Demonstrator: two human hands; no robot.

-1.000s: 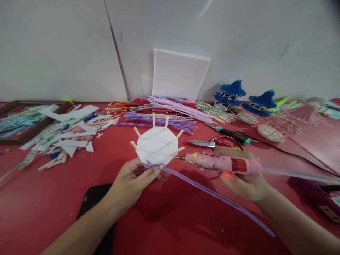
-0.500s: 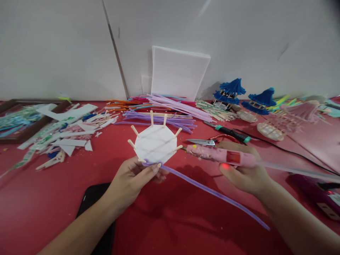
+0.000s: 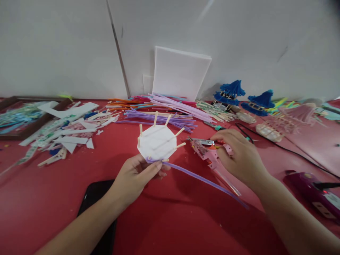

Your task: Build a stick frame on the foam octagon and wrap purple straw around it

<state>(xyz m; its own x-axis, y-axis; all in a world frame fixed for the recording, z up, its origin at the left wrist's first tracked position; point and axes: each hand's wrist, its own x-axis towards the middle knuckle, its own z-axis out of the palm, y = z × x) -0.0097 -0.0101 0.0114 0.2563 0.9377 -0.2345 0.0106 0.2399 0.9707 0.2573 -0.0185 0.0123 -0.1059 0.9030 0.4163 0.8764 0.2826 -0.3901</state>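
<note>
My left hand (image 3: 142,177) pinches the lower edge of a white octagonal card (image 3: 158,142) with short wooden sticks standing out around it. A purple pipe cleaner (image 3: 196,177) runs along that lower edge under my thumb, its long free end trailing to the right. My right hand (image 3: 236,152) has its thumb and fingers closed around the handle area of the scissors (image 3: 204,142), whose blades point left. Beneath and beside it a pink glue gun (image 3: 211,156) lies on the table, a clear glue stick out of its back; the hand partly hides it.
Purple pipe cleaners (image 3: 159,118) and other colours lie at the back before leaning white sheets (image 3: 182,74). Paper scraps (image 3: 71,141) sit left, a black phone (image 3: 98,198) near my left forearm. Blue-roofed models (image 3: 230,92), a cable (image 3: 278,145) and a magenta power strip (image 3: 313,194) are right.
My right hand has put the glue gun down on the table and moved to the scissors' handles. My left hand still holds the card, tilted slightly and shifted a little right.
</note>
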